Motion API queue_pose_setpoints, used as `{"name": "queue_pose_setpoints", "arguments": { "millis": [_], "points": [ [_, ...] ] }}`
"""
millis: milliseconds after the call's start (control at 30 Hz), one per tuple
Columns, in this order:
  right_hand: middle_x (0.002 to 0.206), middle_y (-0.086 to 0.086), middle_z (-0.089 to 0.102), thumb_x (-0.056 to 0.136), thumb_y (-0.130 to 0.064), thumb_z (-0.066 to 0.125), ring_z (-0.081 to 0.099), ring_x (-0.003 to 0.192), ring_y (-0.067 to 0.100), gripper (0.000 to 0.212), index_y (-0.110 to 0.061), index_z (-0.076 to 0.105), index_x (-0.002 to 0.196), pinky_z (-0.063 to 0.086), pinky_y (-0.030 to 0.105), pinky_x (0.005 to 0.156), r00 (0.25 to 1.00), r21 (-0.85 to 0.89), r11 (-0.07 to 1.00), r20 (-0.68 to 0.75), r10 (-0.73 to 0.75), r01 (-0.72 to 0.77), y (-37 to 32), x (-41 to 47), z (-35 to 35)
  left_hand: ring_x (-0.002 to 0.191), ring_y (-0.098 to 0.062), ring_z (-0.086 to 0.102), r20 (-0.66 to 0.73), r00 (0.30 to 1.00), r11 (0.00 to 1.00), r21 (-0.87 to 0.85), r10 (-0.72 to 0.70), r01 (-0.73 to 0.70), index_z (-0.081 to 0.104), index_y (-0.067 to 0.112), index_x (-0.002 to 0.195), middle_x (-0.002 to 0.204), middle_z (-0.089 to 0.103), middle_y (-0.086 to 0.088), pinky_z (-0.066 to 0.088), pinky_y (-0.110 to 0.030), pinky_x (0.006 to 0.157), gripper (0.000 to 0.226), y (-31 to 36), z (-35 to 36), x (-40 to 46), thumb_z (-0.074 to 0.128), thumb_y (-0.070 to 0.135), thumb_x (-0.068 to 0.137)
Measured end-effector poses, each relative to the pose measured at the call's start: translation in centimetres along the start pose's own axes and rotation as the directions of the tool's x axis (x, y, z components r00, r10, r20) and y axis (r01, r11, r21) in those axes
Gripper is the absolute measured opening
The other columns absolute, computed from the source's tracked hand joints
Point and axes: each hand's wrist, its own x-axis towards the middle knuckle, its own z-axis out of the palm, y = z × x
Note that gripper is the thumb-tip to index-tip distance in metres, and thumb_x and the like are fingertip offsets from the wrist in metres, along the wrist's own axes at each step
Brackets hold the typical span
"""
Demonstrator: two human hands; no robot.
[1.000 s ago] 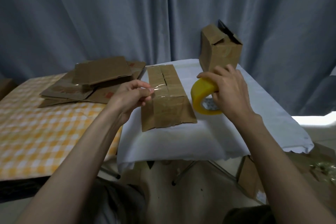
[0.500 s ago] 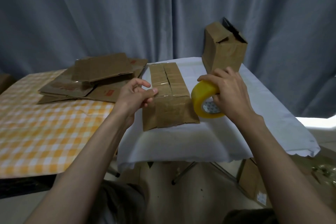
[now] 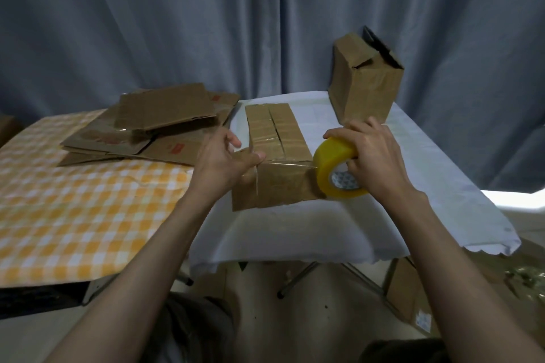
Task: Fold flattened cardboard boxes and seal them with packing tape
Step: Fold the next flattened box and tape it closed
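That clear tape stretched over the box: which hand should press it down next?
Probably the left hand: it pinches the tape's free end right over the box, while the right hand grips the yellow tape roll.

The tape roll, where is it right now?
The tape roll is in the right hand, at the right edge of the box on the white cloth.

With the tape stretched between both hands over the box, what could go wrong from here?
The tape strip hangs unsupported between the left hand and the tape roll in the right hand; it may twist or stick to itself. Nothing pins the folded box, so it could slide on the white cloth.
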Motion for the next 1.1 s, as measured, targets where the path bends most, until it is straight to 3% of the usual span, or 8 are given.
{"name": "queue_pose_setpoints", "arguments": {
  "millis": [33,100,200,300,400,633,867,1100],
  "points": [
    [0.117,0.000,0.063,0.076,0.000,0.073,0.048,0.108,0.025,0.057,-0.031,0.067,0.123,0.031,0.030,0.080,1.000,-0.002,1.000,-0.001,-0.003,0.003,0.0,0.0,0.0,0.093,-0.010,0.054,-0.034,0.984,0.979,0.115,0.173,-0.168,0.060,0.018,0.107,0.112,0.053,0.001,0.046,-0.023,0.077,0.033,0.1,0.2,-0.1,0.081,0.026,0.082],
    [0.115,-0.001,0.062,0.076,0.001,0.072,0.048,0.107,0.024,0.058,-0.031,0.067,0.123,0.031,0.030,0.079,1.000,-0.002,1.000,0.006,-0.013,0.013,-0.1,0.0,0.2,0.117,-0.016,0.055,0.070,0.859,0.834,0.213,0.507,-0.509,0.066,0.018,0.119,0.129,0.058,-0.001,0.047,-0.037,0.102,0.033,0.1,0.9,-0.1,0.069,0.007,0.089],
    [0.113,-0.001,0.063,0.075,0.001,0.073,0.048,0.105,0.024,0.058,-0.031,0.068,0.122,0.031,0.030,0.079,1.000,0.004,1.000,0.011,-0.027,0.027,0.0,0.1,0.3,0.139,-0.019,0.046,0.373,0.698,0.695,0.168,0.611,-0.699,0.057,0.017,0.140,0.146,0.054,-0.004,0.034,-0.042,0.118,0.049,-0.1,1.8,-0.3,0.047,0.005,0.094],
    [0.112,0.000,0.063,0.073,0.002,0.073,0.049,0.105,0.025,0.059,-0.030,0.068,0.123,0.033,0.031,0.079,1.000,0.014,0.999,0.006,-0.030,0.030,0.1,0.1,0.5,0.151,-0.011,0.022,0.507,0.673,0.640,0.274,0.539,-0.718,0.032,0.020,0.156,0.162,0.030,0.002,0.017,-0.033,0.124,0.059,-0.2,2.5,-1.0,0.032,0.034,0.099],
    [0.112,0.001,0.064,0.075,0.001,0.073,0.051,0.104,0.027,0.057,-0.029,0.068,0.123,0.036,0.033,0.079,0.999,0.018,0.999,0.002,-0.040,0.040,0.1,0.1,0.9,0.153,-0.011,0.010,0.510,0.666,0.557,0.374,0.545,-0.742,0.016,0.024,0.160,0.167,0.014,0.006,0.016,-0.037,0.125,0.070,-1.0,2.8,-1.2,0.034,0.055,0.100],
    [0.112,0.001,0.065,0.069,0.003,0.068,0.052,0.107,0.030,0.060,-0.028,0.070,0.120,0.037,0.034,0.079,0.995,-0.020,0.996,0.048,-0.089,0.090,0.9,0.3,0.8,0.152,-0.011,0.017,0.480,0.663,0.563,0.358,0.574,-0.745,0.024,0.027,0.158,0.164,0.023,0.010,0.028,-0.042,0.122,0.073,-1.8,2.9,-0.7,0.046,0.055,0.094],
    [0.112,0.000,0.066,0.073,0.003,0.069,0.052,0.104,0.028,0.058,-0.029,0.070,0.121,0.034,0.031,0.077,0.992,-0.018,0.993,0.058,-0.114,0.116,0.8,0.7,1.7,0.151,-0.008,0.017,0.463,0.676,0.591,0.338,0.573,-0.733,0.027,0.028,0.157,0.163,0.025,0.011,0.024,-0.038,0.123,0.073,-1.8,2.6,-0.7,0.059,0.047,0.094],
    [0.111,0.001,0.066,0.071,0.000,0.077,0.053,0.100,0.027,0.058,-0.030,0.070,0.120,0.045,0.037,0.078,0.988,-0.025,0.991,0.084,-0.130,0.133,0.9,0.3,2.4,0.151,-0.006,0.018,0.442,0.694,0.612,0.337,0.568,-0.715,0.028,0.030,0.157,0.163,0.026,0.014,0.024,-0.034,0.121,0.072,-1.9,2.3,-0.9,0.058,0.048,0.094]
  ]
}}
